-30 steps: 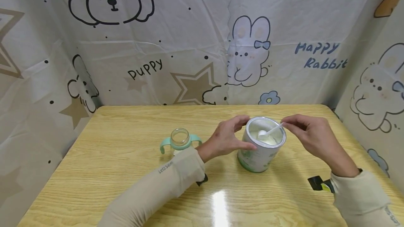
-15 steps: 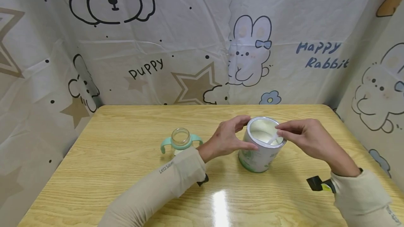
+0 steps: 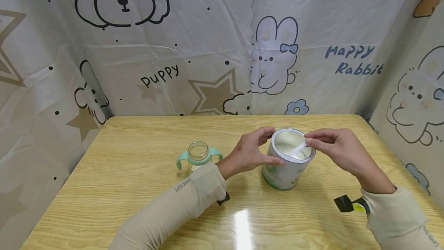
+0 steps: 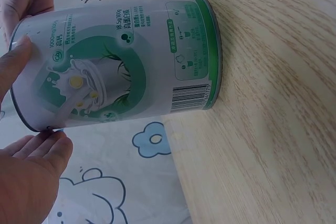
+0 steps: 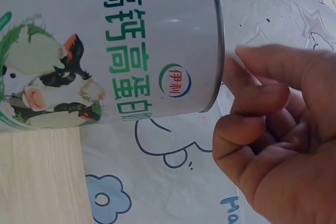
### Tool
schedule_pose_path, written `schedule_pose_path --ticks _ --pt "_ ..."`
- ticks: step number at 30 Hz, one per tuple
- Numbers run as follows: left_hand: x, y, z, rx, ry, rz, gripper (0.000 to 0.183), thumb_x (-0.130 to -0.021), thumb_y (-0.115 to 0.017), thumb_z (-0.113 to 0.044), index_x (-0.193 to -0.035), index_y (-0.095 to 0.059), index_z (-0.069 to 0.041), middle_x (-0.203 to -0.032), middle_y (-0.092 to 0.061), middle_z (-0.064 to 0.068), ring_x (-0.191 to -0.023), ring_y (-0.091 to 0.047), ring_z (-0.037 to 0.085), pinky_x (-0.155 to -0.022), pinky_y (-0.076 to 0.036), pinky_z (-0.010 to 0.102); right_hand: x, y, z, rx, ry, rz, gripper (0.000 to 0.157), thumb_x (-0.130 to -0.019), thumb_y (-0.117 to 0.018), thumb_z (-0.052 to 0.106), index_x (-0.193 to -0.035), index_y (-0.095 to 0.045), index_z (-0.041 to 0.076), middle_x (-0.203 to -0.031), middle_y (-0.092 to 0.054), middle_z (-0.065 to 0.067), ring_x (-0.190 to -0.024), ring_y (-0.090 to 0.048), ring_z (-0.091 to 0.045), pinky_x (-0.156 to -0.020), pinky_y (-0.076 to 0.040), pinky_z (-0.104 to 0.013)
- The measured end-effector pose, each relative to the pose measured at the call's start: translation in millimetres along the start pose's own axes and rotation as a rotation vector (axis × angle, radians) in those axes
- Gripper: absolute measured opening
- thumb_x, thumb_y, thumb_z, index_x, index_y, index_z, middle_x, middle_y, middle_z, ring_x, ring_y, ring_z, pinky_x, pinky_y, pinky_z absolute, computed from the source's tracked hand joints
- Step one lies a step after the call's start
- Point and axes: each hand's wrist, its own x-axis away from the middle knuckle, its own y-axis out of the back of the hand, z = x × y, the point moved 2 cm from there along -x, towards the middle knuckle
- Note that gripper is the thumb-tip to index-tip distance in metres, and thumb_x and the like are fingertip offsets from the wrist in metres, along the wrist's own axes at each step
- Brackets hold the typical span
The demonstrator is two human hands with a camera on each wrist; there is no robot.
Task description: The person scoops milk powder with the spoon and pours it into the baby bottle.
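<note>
An uncapped milk powder can (image 3: pixel 282 174) stands on the table, white with green print, pale powder inside. My left hand (image 3: pixel 248 151) grips it near the rim, thumb in front and fingers round the far side. In the left wrist view the can (image 4: pixel 152 61) has its green base at the wood, and that hand's thumb and fingers lie on either side of its top. Between thumb and fingertips, my right hand (image 3: pixel 338 149) pinches the handle of a white scoop (image 3: pixel 298 149), which slants down into the can. The scoop's bowl is hidden in the powder or behind the near rim.
A clear baby bottle (image 3: pixel 198 150) without a cap, with mint-green handles, stands left of the can, partly behind my left sleeve (image 3: pixel 204 182). Printed cloth (image 3: pixel 208 41) hangs along the table's (image 3: pixel 138 146) back and sides.
The scoop has gone from resting high, bowl showing, down into the powder, and its handle has since risen a little with the right hand. The left hand and can stay in place.
</note>
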Motion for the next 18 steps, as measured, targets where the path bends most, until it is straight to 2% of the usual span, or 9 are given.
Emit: schedule_pose_path --ticks 5,9,12,18 --pt "0.5 0.1 0.2 -0.006 0.000 -0.004 0.079 -0.073 -0.090 -0.009 -0.140 -0.050 0.001 -0.141 -0.056 0.013 -0.132 -0.051 0.018 -0.107 -0.040 0.017 0 3.8 -6 -0.065 -0.117 -0.060 0.046 -0.098 -0.065 0.039 -0.123 -0.068 0.001 -0.111 -0.073 -0.010 -0.092 -0.062 -0.004 -0.074 -0.051 -0.018" --pt "0.5 -0.2 0.4 -0.009 0.012 -0.004 0.081 -0.073 -0.090 -0.009 -0.141 -0.049 0.002 -0.142 -0.055 0.013 -0.132 -0.051 0.019 -0.107 -0.040 0.017 1 8.9 -13 -0.119 -0.194 -0.121 0.053 -0.097 -0.063 0.045 -0.127 -0.066 0.002 -0.101 -0.073 0.006 -0.085 -0.058 -0.009 -0.068 -0.052 -0.018" --pt "0.7 -0.5 0.3 -0.012 0.015 -0.002 0.082 -0.073 -0.090 -0.009 -0.142 -0.048 0.002 -0.143 -0.054 0.014 -0.133 -0.051 0.019 -0.107 -0.040 0.017 2 12.7 -19 -0.156 -0.218 -0.152 0.055 -0.098 -0.063 0.045 -0.129 -0.063 0.000 -0.090 -0.069 0.015 -0.079 -0.054 -0.011 -0.064 -0.049 -0.019" --pt "0.9 -0.5 0.4 -0.017 0.019 -0.007 0.082 -0.073 -0.090 -0.009 -0.142 -0.048 0.001 -0.143 -0.054 0.013 -0.133 -0.051 0.019 -0.106 -0.040 0.017 5 14.0 -28 -0.121 -0.232 -0.161 0.051 -0.099 -0.062 0.042 -0.126 -0.064 -0.001 -0.086 -0.070 0.018 -0.078 -0.049 -0.013 -0.060 -0.044 -0.022"
